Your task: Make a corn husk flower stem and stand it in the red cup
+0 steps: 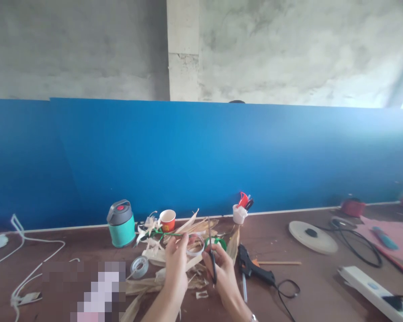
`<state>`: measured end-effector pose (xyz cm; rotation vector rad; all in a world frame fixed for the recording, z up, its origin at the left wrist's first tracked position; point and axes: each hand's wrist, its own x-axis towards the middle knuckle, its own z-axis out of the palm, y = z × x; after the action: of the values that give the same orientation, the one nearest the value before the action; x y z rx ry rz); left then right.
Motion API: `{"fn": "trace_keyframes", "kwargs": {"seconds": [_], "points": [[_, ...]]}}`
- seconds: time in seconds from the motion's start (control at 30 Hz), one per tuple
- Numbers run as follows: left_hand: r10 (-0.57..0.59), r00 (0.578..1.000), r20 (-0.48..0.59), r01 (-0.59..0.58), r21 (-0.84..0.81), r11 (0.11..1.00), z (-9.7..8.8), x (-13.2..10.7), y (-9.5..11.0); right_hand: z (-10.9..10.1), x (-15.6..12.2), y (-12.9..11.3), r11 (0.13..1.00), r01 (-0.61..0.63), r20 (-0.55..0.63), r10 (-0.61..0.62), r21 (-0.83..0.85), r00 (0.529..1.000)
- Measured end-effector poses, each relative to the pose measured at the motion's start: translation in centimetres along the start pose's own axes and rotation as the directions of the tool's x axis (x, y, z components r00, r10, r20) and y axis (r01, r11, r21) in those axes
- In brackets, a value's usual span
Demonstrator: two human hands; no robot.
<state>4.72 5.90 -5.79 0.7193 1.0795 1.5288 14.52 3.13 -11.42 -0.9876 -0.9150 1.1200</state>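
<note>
Head view: a blue partition (201, 156) stands behind a brown table (319, 295), its far edge lined with clutter. Dry, pale husks (141, 286) spread beneath and around both hands, crowding the space there. To the right lie a white power strip (369, 284) and a round pale disc (312, 239), well apart from the hands; a teal flask (122, 230) stands to the left. The right hand (225, 268) grasps dark-handled scissors (212, 259) in its fingers, blades pointing away, above the husks. The left hand (177, 259) is raised opposite; a green stem (168, 233) with pale petals (152, 225) runs to its fingertips (whether they pinch it, I cannot tell). Just beside the right hand, a black glue gun (255, 267) blocks that side, near a thin wooden stick (285, 263). Behind the husks stand a red-and-white paper cup (168, 221) and a white cup (239, 216) of tools. A clear ring (195, 254) sits between the hands, a grey tape roll (139, 268) left of them.
</note>
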Motion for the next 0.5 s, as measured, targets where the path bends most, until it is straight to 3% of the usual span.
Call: {"fn": "trace_keyframes", "kwargs": {"seconds": [0.2,0.5], "points": [[0.002,1.000,0.008,-0.002,0.022,1.000,-0.28,0.34,-0.26,-0.18,0.34,-0.81,1.000,0.009,0.039,-0.010,0.029,0.999],[0.015,1.000,0.028,-0.015,0.011,1.000,-0.05,-0.16,0.49,-0.02,0.11,-0.88,0.992,0.128,-0.022,-0.128,-0.024,0.991]]}}
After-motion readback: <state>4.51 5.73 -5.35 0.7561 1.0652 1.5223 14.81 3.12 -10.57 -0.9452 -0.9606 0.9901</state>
